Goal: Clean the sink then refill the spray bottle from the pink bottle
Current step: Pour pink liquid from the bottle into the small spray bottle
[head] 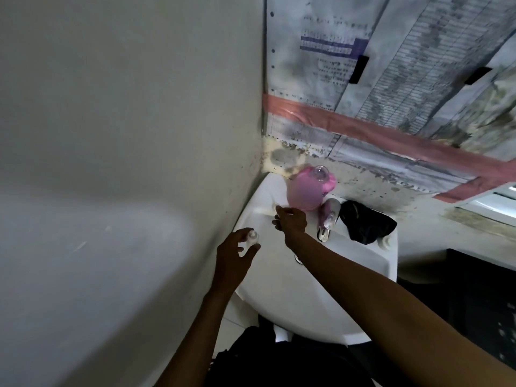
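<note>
The pink bottle (305, 191) stands on the back left corner of the white sink (363, 275), its clear neck pointing up. My left hand (237, 255) hovers over the sink's left rim, its fingers curled round a small clear bottle (252, 237) that I see from above; it looks like the spray bottle. My right hand (291, 223) is just in front of the pink bottle and apart from it. Its back faces me, its fingers are loosely bent, and nothing shows in them.
A chrome tap (328, 217) stands at the back of the sink, with a black cloth (365, 223) bunched to its right. The drain (298, 259) lies under my right forearm. A plain wall closes the left side. Taped, stained paper covers the wall behind.
</note>
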### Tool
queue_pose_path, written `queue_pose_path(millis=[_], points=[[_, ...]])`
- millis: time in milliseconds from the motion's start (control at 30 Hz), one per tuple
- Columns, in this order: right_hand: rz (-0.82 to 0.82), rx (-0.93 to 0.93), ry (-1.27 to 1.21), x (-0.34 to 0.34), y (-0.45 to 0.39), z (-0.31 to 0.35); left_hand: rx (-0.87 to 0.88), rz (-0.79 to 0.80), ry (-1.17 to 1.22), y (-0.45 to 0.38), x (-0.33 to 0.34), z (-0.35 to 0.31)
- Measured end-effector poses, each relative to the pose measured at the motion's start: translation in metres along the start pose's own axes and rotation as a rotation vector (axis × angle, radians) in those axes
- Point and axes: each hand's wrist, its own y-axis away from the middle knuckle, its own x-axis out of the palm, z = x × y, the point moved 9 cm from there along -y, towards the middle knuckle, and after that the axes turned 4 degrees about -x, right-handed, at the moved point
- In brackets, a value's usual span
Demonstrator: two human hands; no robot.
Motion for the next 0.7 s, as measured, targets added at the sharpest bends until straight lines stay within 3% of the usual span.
queue_pose_path(millis=[333,700], points=[[-0.068,0.013,0.292,0.014,-0.019,0.012,-0.051,0.001,0.011,0.003,0.002,0.012],[-0.049,-0.010,0.248,0.011,-0.017,0.007,-0.062,0.024,-0.021,-0.002,0.010,0.007]])
